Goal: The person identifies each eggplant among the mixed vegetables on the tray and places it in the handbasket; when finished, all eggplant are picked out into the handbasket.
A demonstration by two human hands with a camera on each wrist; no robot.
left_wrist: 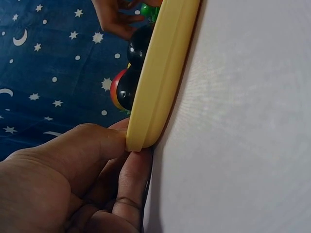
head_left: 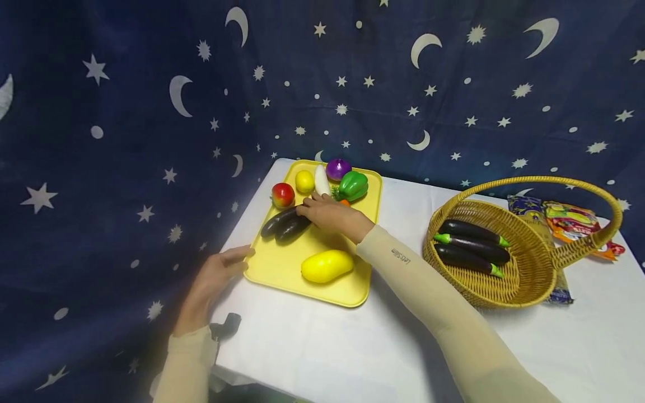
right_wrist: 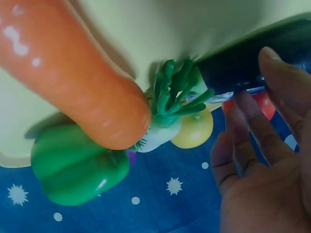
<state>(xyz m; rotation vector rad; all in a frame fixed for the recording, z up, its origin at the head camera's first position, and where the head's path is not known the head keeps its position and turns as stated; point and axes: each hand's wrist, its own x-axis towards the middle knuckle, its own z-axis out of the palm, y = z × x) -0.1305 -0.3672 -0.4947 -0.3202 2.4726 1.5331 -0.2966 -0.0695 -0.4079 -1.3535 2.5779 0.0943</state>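
My left hand (head_left: 216,277) pinches the near left edge of a yellow tray (head_left: 282,280), thumb on the rim and a finger beneath in the left wrist view. On the tray, my right hand (head_left: 332,215) is at the upper end of two dark eggplants (head_left: 284,225) lying side by side. In the right wrist view its thumb overlaps one eggplant (right_wrist: 233,68), and the other fingers are spread loosely beside it. An orange carrot (right_wrist: 92,82) with green leaves lies close by, mostly hidden under my forearm in the head view.
Also on the tray are a red fruit (head_left: 283,195), lemon (head_left: 304,181), white radish (head_left: 321,180), purple onion (head_left: 338,169), green bell pepper (head_left: 353,186) and yellow mango-shaped fruit (head_left: 327,266). To the right, a handled wicker basket (head_left: 536,280) contains three eggplants (head_left: 473,248), with snack packets (head_left: 574,221) behind.
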